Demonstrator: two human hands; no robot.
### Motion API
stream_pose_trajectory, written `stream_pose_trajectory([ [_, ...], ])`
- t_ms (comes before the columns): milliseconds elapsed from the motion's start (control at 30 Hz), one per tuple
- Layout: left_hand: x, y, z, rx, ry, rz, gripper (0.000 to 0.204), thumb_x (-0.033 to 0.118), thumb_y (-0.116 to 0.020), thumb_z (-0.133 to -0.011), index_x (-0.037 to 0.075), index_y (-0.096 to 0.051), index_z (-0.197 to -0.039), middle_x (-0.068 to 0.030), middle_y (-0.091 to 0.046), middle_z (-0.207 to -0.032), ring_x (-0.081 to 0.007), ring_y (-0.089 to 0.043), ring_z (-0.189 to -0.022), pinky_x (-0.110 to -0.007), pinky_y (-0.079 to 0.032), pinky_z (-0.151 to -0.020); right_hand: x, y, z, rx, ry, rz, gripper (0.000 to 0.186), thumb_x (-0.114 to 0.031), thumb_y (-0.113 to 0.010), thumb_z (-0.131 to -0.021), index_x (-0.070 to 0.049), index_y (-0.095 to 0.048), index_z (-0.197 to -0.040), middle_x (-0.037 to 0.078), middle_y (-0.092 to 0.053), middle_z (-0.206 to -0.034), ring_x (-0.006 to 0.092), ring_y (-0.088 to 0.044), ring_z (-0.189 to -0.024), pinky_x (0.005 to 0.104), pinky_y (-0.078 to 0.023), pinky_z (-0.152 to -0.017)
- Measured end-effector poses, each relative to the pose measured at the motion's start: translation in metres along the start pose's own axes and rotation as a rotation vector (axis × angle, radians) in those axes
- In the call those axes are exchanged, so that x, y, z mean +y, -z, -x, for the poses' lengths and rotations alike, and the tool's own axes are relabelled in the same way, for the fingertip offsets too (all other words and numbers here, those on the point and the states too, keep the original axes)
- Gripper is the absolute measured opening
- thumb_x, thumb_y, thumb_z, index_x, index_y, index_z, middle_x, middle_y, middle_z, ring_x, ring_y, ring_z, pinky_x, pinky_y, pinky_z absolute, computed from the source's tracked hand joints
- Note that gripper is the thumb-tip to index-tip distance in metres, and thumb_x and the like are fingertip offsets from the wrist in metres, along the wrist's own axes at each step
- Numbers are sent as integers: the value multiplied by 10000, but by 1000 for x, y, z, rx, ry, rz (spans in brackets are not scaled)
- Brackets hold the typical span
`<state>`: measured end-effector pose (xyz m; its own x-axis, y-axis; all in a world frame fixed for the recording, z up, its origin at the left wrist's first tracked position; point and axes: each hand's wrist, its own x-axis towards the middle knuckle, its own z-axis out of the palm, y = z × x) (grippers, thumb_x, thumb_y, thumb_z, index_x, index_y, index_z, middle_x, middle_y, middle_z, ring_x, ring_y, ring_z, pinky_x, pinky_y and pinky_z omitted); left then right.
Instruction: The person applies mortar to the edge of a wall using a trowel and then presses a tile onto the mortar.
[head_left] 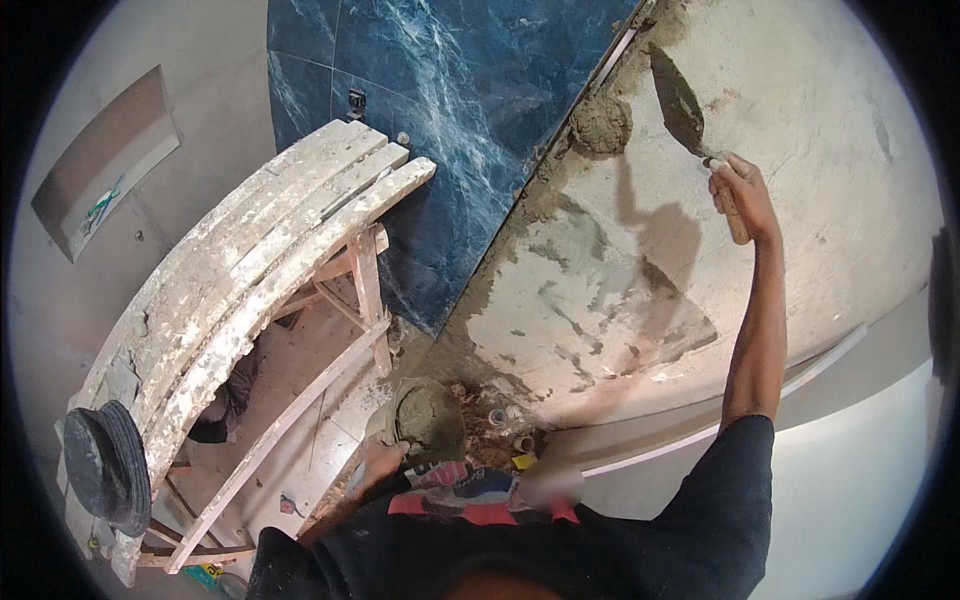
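Note:
My right hand (743, 195) is raised at the upper right, wrapped round the wooden handle of a pointed trowel (675, 95) with mortar on its blade. The blade is over the pale plastered wall (840, 170), beside a mound of mortar (600, 128). This mound sits along the edge of the blue marble-patterned tiles (420, 80); I cannot tell if the blade touches the wall. Low at the centre, my left hand (385, 452) grips the near edge of a pan of mortar (428, 425), partly hidden by my body and clothing.
A wooden plank scaffold (250, 240) stands at my left, with a black hat (105, 465) on it. Below are small containers (497, 418) and rubble by the wall. A recessed niche (100, 160) is in the left wall. A pale ledge (690, 440) runs at lower right.

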<state>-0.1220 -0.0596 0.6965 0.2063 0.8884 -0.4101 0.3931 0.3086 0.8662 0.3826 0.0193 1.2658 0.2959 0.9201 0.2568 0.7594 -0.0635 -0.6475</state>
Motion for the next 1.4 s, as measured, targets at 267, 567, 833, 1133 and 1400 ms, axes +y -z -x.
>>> stream_pose_trajectory([
  [267,-11,2,-30,1,2,-107,248,211,-760,-754,39,-760,-932,-84,-734,-784,-183,-685,-727,-369,-542,-689,37,-54,-3,-55,-109,261,214,-209,-687,-889,2,-687,-928,46,-619,-732,138,-573,-653,314,-474,-593],
  [567,4,18,-38,-71,83,-114,371,261,-790,-731,-3,-728,-985,-173,-747,-906,-284,-716,-888,-411,-550,-802,24,-42,-14,109,-62,780,422,-378,-675,-887,-37,-709,-1132,214,-721,-1047,409,-672,-1031,476,-527,-885],
  [833,48,37,-31,-52,33,-108,370,262,-786,-743,-4,-740,-998,-191,-746,-888,-295,-728,-865,-424,-554,-779,-38,-30,14,306,23,987,419,-389,-653,-919,-49,-703,-1160,224,-722,-998,404,-690,-933,483,-543,-828],
  [1133,13,30,-63,-66,-4,-148,366,243,-798,-740,8,-741,-1015,-154,-751,-887,-269,-718,-832,-413,-545,-746,-103,-42,67,-62,268,122,363,-287,-749,-872,19,-706,-1063,94,-681,-833,165,-665,-735,302,-544,-660],
  [1400,36,40,-58,-148,43,-124,398,237,-775,-719,18,-735,-1048,-158,-746,-935,-282,-718,-900,-417,-549,-807,-5,-87,16,-227,287,-784,341,-292,-681,-896,24,-613,-1005,96,-636,-771,163,-600,-595,300,-492,-528],
])
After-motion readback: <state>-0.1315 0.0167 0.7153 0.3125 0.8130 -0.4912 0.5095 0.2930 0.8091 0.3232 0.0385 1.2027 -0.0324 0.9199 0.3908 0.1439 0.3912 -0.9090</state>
